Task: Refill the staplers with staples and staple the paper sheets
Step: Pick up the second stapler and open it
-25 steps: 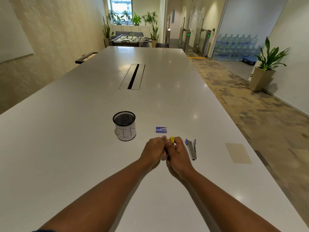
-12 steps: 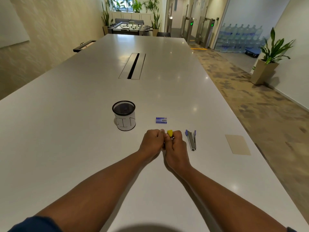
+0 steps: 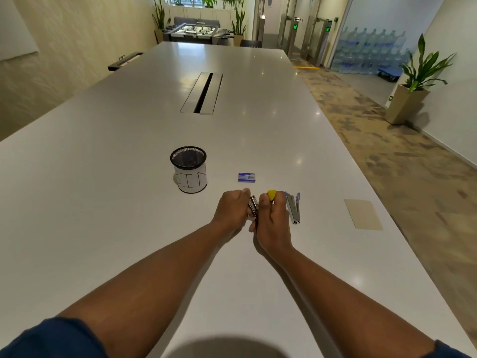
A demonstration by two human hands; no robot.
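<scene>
Both hands curl on the yellow stapler point(image 3: 271, 195) just above the table point(image 3: 129, 202): left hand point(image 3: 232, 210) gripping its metal body, right hand point(image 3: 271, 218) its yellow end; likely being opened; blue stapler point(image 3: 293, 208), staple box point(image 3: 246, 177) and paper sheets point(image 3: 362, 213) lie untouched, so refilling has barely begun.

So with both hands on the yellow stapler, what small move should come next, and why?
Probably spread the yellow stapler further open. The left hand and right hand already grip its two parts, its metal magazine shows between them, and the staple box lies untouched just beyond.
</scene>
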